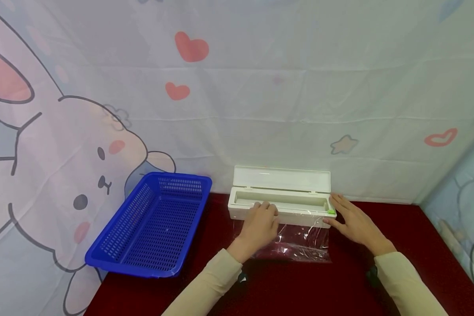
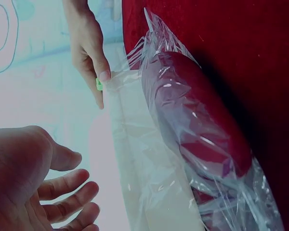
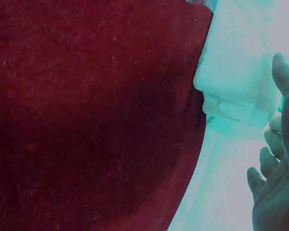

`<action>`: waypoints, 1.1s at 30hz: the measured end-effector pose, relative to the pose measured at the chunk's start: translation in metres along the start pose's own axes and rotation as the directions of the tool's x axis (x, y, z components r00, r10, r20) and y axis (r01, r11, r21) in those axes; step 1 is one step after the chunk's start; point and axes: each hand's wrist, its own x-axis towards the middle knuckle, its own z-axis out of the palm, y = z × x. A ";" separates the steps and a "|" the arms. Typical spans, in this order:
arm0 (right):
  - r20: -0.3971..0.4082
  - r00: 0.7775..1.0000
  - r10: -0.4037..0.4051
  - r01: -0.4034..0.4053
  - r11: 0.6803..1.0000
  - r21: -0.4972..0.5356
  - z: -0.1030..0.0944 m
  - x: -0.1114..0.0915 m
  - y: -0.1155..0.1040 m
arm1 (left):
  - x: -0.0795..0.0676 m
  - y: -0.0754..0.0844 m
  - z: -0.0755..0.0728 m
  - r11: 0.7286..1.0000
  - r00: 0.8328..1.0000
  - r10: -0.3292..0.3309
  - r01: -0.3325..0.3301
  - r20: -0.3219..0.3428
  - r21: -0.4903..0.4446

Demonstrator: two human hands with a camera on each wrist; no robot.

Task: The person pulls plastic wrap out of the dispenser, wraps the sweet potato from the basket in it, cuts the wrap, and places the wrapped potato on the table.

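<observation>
A white cling film dispenser [image 1: 245, 213] lies along the back of the table, its lid [image 1: 280, 177] raised. Clear film [image 1: 308, 245] comes over its front edge onto the cloth; in the left wrist view the film [image 2: 192, 120] bulges in a rounded, dark-red shape, and what is beneath is unclear. My left hand [image 1: 259, 226] is over the dispenser's front, fingers loosely bent and holding nothing in the left wrist view. My right hand [image 1: 357, 221] spans the dispenser's right end, thumb at the front corner and fingers towards the back, beside a green slider [image 1: 331, 211].
A blue plastic basket [image 1: 195, 224] with perforated sides stands to the left on the dark red cloth [image 1: 300, 289]. A printed curtain [image 1: 260, 131] hangs right behind the dispenser and basket. A dark cable [image 1: 472, 259] hangs at the far right.
</observation>
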 end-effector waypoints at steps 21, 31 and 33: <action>-0.009 0.999 -0.037 0.037 0.999 0.003 0.008 0.002 0.012 | 0.007 0.006 0.008 0.997 0.997 0.076 -0.076 -0.007 0.027; -0.019 0.998 -0.065 0.064 0.997 -0.050 0.007 0.003 0.010 | 0.018 0.013 0.012 0.993 0.993 0.114 -0.114 -0.006 0.024; -0.007 0.999 -0.053 0.052 0.998 -0.041 0.007 0.002 0.009 | 0.020 0.015 0.013 0.993 0.993 0.119 -0.119 0.001 0.021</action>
